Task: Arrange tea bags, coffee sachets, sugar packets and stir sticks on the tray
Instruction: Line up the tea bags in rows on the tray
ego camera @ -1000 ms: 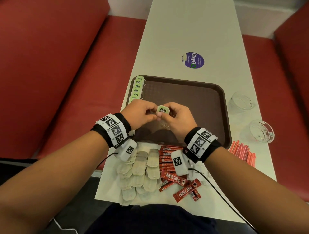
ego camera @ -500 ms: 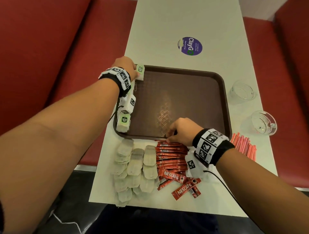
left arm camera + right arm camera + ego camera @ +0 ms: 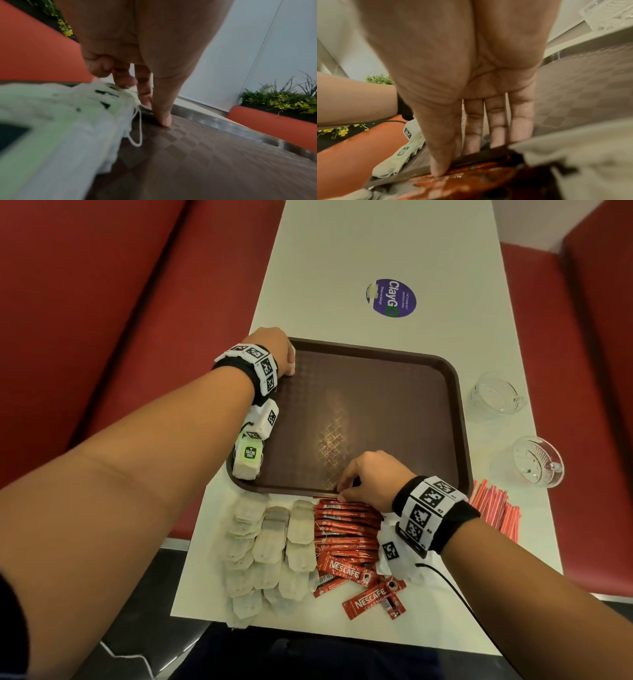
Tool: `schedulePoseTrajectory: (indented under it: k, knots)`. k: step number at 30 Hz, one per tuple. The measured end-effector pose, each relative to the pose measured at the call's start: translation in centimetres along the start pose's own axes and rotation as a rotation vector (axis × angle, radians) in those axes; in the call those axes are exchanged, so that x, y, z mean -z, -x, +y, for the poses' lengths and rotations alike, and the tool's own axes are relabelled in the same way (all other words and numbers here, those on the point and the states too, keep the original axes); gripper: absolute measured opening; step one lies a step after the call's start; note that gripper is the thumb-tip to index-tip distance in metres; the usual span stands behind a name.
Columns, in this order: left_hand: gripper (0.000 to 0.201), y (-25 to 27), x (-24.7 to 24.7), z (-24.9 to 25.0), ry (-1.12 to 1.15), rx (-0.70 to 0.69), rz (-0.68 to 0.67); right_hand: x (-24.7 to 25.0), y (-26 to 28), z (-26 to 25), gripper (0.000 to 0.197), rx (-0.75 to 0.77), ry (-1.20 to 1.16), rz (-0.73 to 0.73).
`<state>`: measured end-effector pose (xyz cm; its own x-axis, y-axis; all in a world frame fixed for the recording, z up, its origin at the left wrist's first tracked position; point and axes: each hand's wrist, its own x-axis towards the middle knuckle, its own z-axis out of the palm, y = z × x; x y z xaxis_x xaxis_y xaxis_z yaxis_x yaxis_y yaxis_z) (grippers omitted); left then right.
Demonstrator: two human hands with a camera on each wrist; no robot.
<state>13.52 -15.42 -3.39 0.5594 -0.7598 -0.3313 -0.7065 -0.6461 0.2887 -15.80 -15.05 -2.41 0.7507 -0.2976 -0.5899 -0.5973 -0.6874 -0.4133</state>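
A brown tray (image 3: 376, 412) lies on the white table. My left hand (image 3: 274, 350) is at its far left corner, thumb tip on the tray floor (image 3: 205, 155); thumb and forefinger pinch the farthest tea bag (image 3: 145, 107) of a green-tagged row (image 3: 68, 108). My forearm hides most of that row; its nearest bag (image 3: 248, 457) shows. My right hand (image 3: 359, 477) holds the tray's near rim (image 3: 479, 157), fingers inside, thumb outside against the red coffee sachets (image 3: 346, 529). Loose tea bags (image 3: 270, 549) are piled left of them. Red stir sticks (image 3: 493, 508) lie at the right.
Two glass cups (image 3: 496, 395) (image 3: 537, 460) stand right of the tray. A round purple sticker (image 3: 391, 297) marks the table beyond it. Red bench seats (image 3: 120, 320) flank the narrow table. A cable (image 3: 455, 590) trails from my right wrist.
Both hands held one tea bag over the tray a second ago. My left hand carried it to the far left corner and lowered it; my right hand dropped to the near rim.
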Motion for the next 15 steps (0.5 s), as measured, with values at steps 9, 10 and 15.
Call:
schedulePoseTrajectory:
  k: [9,10,15]
  knots:
    - [0.027,4.1,1.5,0.7,0.041,-0.111,0.125,0.4,0.5,-1.6,0.025,0.01,-0.015,0.002]
    - [0.026,5.5,1.7,0.8,0.065,-0.148,0.151,0.3,0.6,-2.0,0.027,0.034,-0.022,0.009]
    - [0.015,13.7,1.4,-0.1,0.101,-0.351,0.055,-0.5,1.5,-4.4,0.031,0.209,-0.005,0.008]
